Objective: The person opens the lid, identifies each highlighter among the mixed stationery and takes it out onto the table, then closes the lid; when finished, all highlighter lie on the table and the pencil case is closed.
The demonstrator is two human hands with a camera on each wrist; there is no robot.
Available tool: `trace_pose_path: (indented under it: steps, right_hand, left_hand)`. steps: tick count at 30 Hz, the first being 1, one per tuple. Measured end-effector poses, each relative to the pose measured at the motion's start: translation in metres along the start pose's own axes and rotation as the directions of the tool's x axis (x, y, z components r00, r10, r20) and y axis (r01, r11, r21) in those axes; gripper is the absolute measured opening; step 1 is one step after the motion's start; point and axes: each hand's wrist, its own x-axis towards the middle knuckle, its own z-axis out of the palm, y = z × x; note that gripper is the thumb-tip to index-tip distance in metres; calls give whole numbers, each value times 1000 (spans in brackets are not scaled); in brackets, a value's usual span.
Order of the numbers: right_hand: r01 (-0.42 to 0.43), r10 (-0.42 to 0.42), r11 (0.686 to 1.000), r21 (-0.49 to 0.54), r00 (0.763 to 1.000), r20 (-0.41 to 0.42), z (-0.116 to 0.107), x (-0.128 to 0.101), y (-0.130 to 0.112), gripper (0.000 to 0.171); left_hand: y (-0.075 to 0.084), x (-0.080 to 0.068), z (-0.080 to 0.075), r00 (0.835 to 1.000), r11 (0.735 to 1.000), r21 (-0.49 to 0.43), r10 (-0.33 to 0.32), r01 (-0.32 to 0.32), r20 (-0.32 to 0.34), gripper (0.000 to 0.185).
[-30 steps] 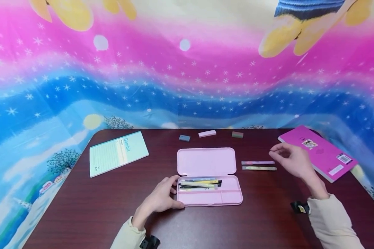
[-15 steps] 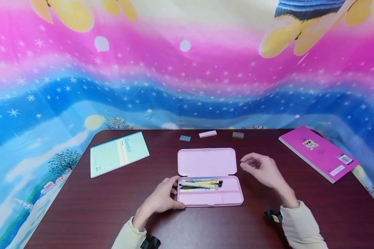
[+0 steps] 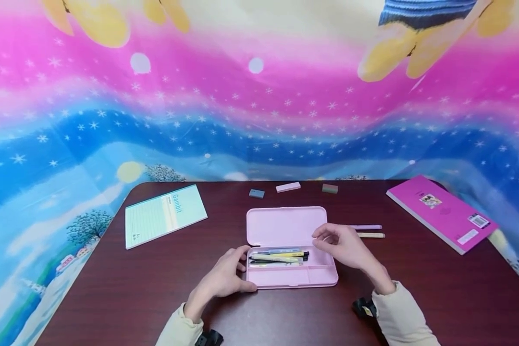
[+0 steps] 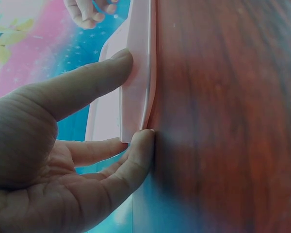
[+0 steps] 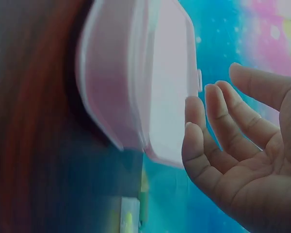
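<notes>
Fingers (image 4: 141, 150) of the left hand (image 3: 226, 273) grip the left end of the pencil case (image 3: 278, 275); those of the right hand (image 3: 345, 246), relaxed and unloaded, hover by its right side. The pencil case lies unfolded on the table (image 3: 125, 288). Probably light, stiff plastic: hold the ends.

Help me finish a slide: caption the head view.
Left hand grips an open pink pencil case of pens; empty right hand hovers near its right end.

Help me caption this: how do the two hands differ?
The left hand grips the open pencil case; the right hand holds nothing. The left hand is at the case's left end, the right hand in the air near its right side. Both emerge from cream sleeves.
</notes>
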Motion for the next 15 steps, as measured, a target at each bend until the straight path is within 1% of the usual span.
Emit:
trace_pose_path:
  steps: [7, 15]
  right_hand:
    - [50, -49, 999, -4, 994, 99, 15, -1, 0, 7]
    - [65, -60, 997, -28, 985, 160, 20, -1, -2, 10]
  left_hand:
    - [-1, -1, 1, 1000, 1000, -10, -8, 8, 8, 87]
    - [2, 0, 0, 1000, 1000, -8, -16, 16, 3, 88]
